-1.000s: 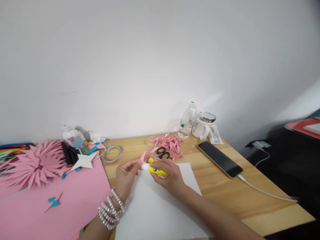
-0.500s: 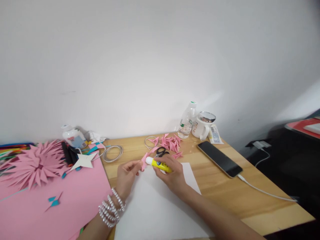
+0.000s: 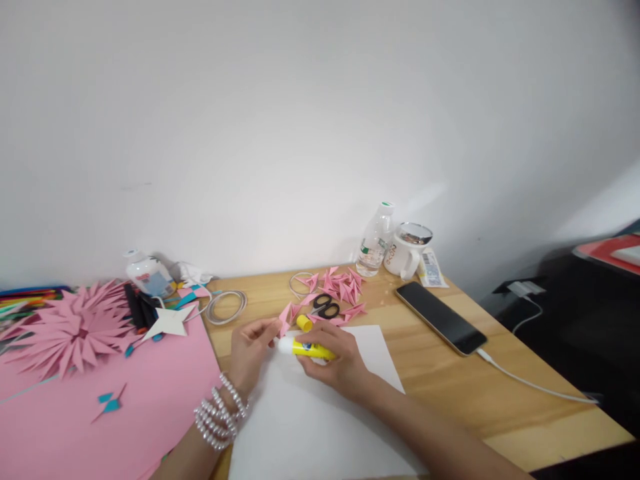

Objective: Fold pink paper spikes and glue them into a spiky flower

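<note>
My left hand [image 3: 254, 343] pinches a small folded pink paper piece [image 3: 285, 319] between thumb and fingers. In my right hand [image 3: 337, 357] is a yellow glue stick [image 3: 314, 350], its white end pointing left and close to the left fingertips; whether it touches the paper I cannot tell. A yellow cap [image 3: 303, 323] lies just beyond the glue stick. Black-handled scissors [image 3: 325, 306] rest behind my right hand, among several folded pink paper pieces [image 3: 345, 287]. Beneath both hands lies a white sheet [image 3: 310, 420].
On the left, a pink paper flower [image 3: 75, 333] and a white paper star [image 3: 167, 322] lie on pink sheets [image 3: 165, 400]. A water bottle [image 3: 374, 243] and a white mug [image 3: 404, 252] stand by the wall. A charging phone [image 3: 441, 319] lies right; a coiled cable [image 3: 226, 308] lies left.
My right hand has moved the glue stick left and toward me, from the paper piece to near my left fingertips. The yellow cap and more of the scissors now show.
</note>
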Tool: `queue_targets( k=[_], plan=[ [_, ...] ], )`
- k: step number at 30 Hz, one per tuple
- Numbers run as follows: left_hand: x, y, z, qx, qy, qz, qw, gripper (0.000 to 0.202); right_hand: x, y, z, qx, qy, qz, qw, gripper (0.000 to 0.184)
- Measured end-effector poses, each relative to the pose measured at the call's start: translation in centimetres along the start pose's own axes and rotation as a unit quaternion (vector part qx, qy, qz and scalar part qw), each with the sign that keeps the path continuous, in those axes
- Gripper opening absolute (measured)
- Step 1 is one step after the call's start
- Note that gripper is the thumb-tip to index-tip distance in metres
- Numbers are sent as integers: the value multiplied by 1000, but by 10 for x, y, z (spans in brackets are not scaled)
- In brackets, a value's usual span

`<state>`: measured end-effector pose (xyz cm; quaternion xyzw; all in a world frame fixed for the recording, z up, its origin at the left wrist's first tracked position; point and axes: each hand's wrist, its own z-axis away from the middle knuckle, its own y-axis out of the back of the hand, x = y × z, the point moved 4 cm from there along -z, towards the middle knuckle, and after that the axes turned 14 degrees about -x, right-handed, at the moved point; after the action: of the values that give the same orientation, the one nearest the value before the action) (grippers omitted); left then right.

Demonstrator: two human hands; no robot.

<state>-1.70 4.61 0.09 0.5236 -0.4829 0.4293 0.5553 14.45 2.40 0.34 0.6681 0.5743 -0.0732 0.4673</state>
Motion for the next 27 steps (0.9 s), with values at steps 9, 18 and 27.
queue_targets(
  k=[9,18,27],
  plan=[
    [3,-3,1,-24,-21,-9,999,23,14,8,-3,54,-88,33,994,19],
    [-4,-4,-3,-25,-19,39,999,20,25,11,-4,71,-269,-231,932,21],
    [9,-4,0,-22,-71,-52,996,16,46,8,-3,145,-295,-424,844,34]
  ],
)
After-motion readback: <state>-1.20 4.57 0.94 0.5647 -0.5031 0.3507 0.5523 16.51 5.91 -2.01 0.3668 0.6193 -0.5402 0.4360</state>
